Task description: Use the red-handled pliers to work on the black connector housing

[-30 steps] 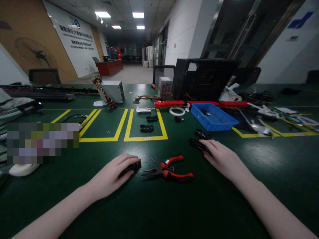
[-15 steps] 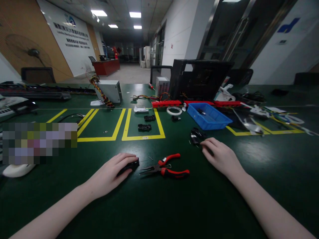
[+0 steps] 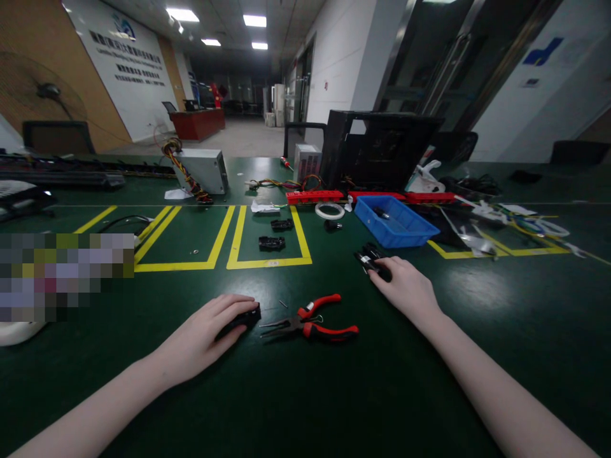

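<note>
My left hand (image 3: 205, 336) lies low on the dark green tabletop (image 3: 310, 401), left of the middle, fingers and thumb curled together around a black hard-looking piece (image 3: 238, 321). That grip is closed down to the piece's own width; most of it is covered, so I cannot tell its full shape.

My right hand (image 3: 408, 286) reaches farther toward the surface's far edge, closed with thumb on one side and fingers on the other of a glossy black rounded piece (image 3: 384, 272). I cannot tell whether that piece touches the surface. Just beyond it lies a dark piece with a white mark (image 3: 366, 256), near the front left corner of an open blue plastic bin (image 3: 403, 238).

Between my hands, long-nose pliers with red and black handles (image 3: 300, 324) lie flat, nose parted and pointing at my left hand. A thin metal pin (image 3: 283, 303) rests just beyond the nose.

Toward the far edge, two oblong black moulded parts (image 3: 272, 243) sit one behind the other inside a yellow tape frame (image 3: 267, 263). To their right, a short black cylinder (image 3: 331, 225) lies just in front of a flat white ring (image 3: 329, 217). Nearer the far edge stand a grey metal box (image 3: 210, 172) with coloured wires and a large black case (image 3: 382, 156).
</note>
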The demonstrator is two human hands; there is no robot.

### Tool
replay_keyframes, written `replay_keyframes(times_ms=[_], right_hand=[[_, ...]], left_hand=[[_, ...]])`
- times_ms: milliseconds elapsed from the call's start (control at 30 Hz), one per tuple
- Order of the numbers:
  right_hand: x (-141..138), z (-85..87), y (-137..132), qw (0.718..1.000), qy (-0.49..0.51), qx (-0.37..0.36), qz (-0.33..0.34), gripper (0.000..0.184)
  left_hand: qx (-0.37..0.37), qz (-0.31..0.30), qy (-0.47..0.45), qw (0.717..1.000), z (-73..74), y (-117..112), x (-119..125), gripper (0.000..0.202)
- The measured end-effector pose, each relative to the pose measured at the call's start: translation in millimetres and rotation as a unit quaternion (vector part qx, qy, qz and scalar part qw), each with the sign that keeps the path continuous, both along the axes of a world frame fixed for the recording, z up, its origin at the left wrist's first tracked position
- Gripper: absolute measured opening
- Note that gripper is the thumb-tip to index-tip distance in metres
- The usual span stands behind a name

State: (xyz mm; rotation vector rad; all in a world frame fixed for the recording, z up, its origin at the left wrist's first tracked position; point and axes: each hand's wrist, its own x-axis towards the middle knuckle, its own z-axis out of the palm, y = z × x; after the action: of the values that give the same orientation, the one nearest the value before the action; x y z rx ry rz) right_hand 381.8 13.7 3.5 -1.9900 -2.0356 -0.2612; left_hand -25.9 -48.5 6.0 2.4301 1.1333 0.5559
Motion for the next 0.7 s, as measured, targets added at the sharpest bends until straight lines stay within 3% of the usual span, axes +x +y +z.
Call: replay_keyframes(times_ms=[433, 700], right_hand=[[4, 10.0, 10, 0.996, -0.057, -0.037, 0.059, 0.032], [22, 5.1, 14, 0.996, 0.019, -0.013, 0.081, 0.035]], left_hand=[[-0.009, -0.01, -0.008, 1.0, -2.9, 1, -2, 0.037], [-0.027, -0.007, -0.005, 1.0, -6.4, 2, -7, 0.037]])
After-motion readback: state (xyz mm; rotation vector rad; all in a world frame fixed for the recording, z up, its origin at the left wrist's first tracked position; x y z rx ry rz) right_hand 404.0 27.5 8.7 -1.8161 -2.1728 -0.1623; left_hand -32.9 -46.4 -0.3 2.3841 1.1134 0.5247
